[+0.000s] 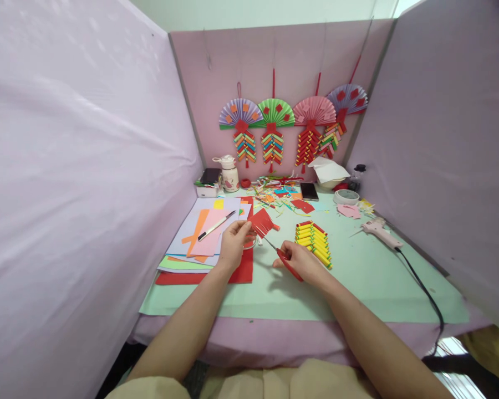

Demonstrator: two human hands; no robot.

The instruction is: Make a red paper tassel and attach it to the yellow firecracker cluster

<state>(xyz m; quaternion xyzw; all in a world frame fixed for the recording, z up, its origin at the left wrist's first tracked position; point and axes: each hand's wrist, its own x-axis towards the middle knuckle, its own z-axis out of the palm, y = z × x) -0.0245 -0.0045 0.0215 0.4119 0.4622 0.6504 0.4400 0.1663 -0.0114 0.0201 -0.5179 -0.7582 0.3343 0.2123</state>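
Between thumb and fingers my left hand [233,244] pinches a small piece of red paper [261,223], whose right side is cut into narrow strips. My right hand [297,260] is wrapped round the red handles of a pair of scissors [283,257]. The scissor blades point up and left at the lower edge of the red paper; whether they touch it is hard to tell. Just right of the scissors lies a chevron row of yellow paper rolls [314,239] with green bands and red rolls at the top.
Coloured paper sheets [178,244] with a pen [216,225] on top lie at left. A glue gun [380,233] with a black cord rests at right. Paper scraps [274,194], a phone [309,192] and a bottle [229,176] sit behind. Paper fans [276,112] hang on the back panel.
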